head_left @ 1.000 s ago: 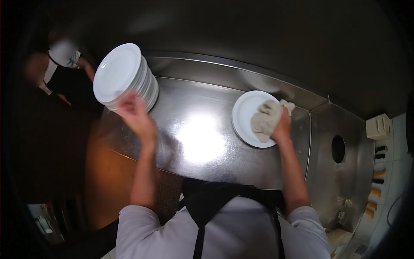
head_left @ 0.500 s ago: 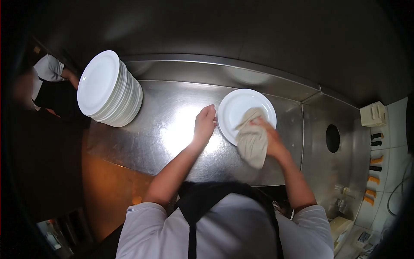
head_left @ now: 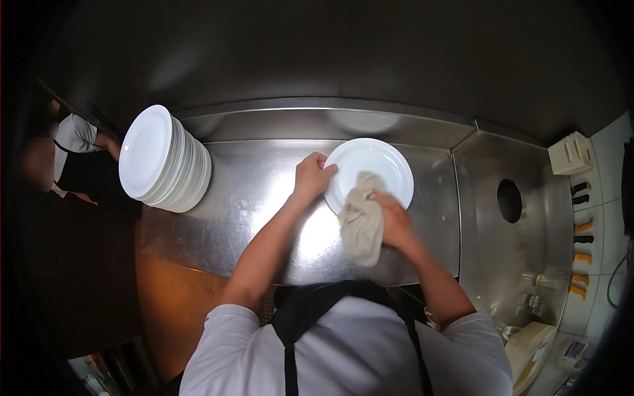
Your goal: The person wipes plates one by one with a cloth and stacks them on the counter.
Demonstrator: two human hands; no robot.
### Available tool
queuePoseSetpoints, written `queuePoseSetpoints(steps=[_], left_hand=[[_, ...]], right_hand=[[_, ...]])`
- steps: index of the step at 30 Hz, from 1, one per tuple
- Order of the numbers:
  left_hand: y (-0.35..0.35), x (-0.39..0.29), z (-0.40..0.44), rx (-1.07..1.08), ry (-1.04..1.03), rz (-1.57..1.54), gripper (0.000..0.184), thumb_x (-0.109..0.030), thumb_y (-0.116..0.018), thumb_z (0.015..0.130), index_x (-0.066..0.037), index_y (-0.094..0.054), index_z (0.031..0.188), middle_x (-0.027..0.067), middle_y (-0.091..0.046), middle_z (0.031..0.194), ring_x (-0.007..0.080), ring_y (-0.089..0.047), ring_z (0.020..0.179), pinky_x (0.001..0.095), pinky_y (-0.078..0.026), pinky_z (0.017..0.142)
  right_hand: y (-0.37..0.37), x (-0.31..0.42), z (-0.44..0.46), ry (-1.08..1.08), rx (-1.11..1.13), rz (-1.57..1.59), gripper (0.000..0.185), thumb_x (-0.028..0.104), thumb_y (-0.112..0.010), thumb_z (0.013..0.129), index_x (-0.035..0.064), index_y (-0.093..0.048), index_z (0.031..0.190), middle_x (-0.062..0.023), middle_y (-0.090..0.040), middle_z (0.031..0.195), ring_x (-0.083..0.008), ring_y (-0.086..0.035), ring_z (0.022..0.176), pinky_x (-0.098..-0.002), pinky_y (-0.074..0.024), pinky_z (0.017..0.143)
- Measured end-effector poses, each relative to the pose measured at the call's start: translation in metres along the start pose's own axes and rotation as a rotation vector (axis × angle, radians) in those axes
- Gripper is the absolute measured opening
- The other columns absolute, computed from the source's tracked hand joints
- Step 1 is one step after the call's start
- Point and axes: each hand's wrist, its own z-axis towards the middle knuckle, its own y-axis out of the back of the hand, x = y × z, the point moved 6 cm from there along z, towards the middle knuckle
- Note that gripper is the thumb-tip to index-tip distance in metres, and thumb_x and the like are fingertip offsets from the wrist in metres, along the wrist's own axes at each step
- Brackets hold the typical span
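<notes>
A white plate [head_left: 380, 162] lies on the steel counter [head_left: 244, 171] in front of me. My left hand [head_left: 314, 175] grips its left rim, with the thumb on top and the fingers curled at the edge. My right hand [head_left: 395, 218] is closed on a beige cloth [head_left: 362, 228], which rests on the lower part of the plate and hangs over its near rim. Whether other plates lie beneath this one, I cannot tell. Farther left on the counter stands a tall stack of white plates [head_left: 148, 152], and neither hand touches it.
A steel section with a round dark hole [head_left: 509, 200] adjoins the counter on the right. Knives with black and orange handles [head_left: 582, 239] line the tiled wall beside a beige box [head_left: 570, 154]. Another person [head_left: 76, 142] stands at the far left. A raised steel ledge runs behind the counter.
My left hand has moved from beside the plate stack to the single plate's left rim and taken hold there. The cloth in my right hand has shifted from the plate's right side to its lower part.
</notes>
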Motion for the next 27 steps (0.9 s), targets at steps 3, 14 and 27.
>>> queuePoseSetpoints(steps=[3,14,27], left_hand=[[-0.007,-0.011,0.005,-0.005,-0.115,0.208,0.026,-0.018,-0.077,0.077,0.001,-0.064,0.091,0.0125,-0.067,0.079,0.022,-0.064,0.07,0.0347,-0.052,0.069],[-0.027,-0.029,-0.013,0.033,0.092,-0.384,0.04,-0.019,-0.059,0.095,0.009,-0.05,0.122,0.0224,-0.065,0.11,0.0286,-0.064,0.1,0.0378,-0.051,0.086],[0.104,-0.056,-0.053,-0.204,-0.165,-0.882,0.028,-0.015,-0.055,0.099,0.002,-0.057,0.121,0.0103,-0.068,0.101,0.0146,-0.065,0.09,0.029,-0.055,0.078]], right_hand=[[0.037,-0.029,-0.009,-0.241,-0.349,-0.378,0.06,0.034,-0.071,0.079,0.0134,-0.057,0.133,-0.0248,-0.049,0.138,-0.0389,-0.045,0.131,-0.0487,-0.0335,0.11],[0.054,-0.062,0.01,-0.31,-0.656,-0.031,0.053,0.032,-0.073,0.079,0.0089,-0.061,0.126,-0.021,-0.058,0.124,-0.0398,-0.051,0.119,-0.0468,-0.0366,0.107],[0.071,0.041,0.009,0.24,-0.624,-0.204,0.053,0.026,-0.072,0.081,0.0079,-0.061,0.13,-0.0174,-0.058,0.134,-0.0298,-0.051,0.131,-0.0461,-0.0369,0.111]])
